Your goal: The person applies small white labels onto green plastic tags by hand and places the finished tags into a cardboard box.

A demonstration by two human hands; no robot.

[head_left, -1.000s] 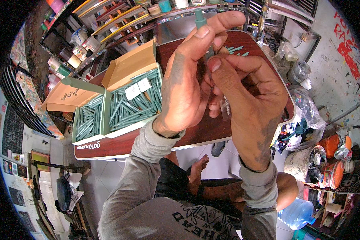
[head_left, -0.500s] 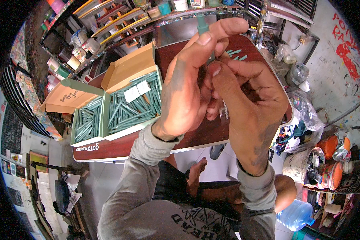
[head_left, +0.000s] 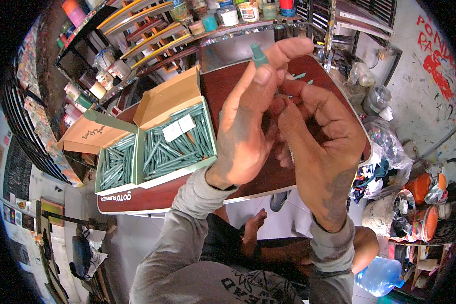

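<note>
A slim green pen (head_left: 259,54) with a narrower stepped end stands tilted above the table, pinched between the thumb and fingers of my left hand (head_left: 245,129). My right hand (head_left: 323,144) is closed, its thumb and fingertips pressed together at the pen's lower end; the fingers mostly hide that end. To the left of my hands, an open cardboard box (head_left: 143,164) has two compartments filled with loose green pens (head_left: 180,152). A small white paper slip (head_left: 179,127) lies on the pens in the larger compartment. Behind my right fingers, a few more green pens (head_left: 300,76) rest on the table.
Beneath it all is a dark red table (head_left: 228,81) with a pale rim. Paint jars (head_left: 228,16) line the shelf at the back. Plastic bags (head_left: 390,142) and orange-trimmed buckets (head_left: 424,223) stand at the right, above a blue water bottle (head_left: 379,276).
Both hands and the pen appear slightly lower, as do the table and boxes, so the view has shifted. The pen stays between my hands.
</note>
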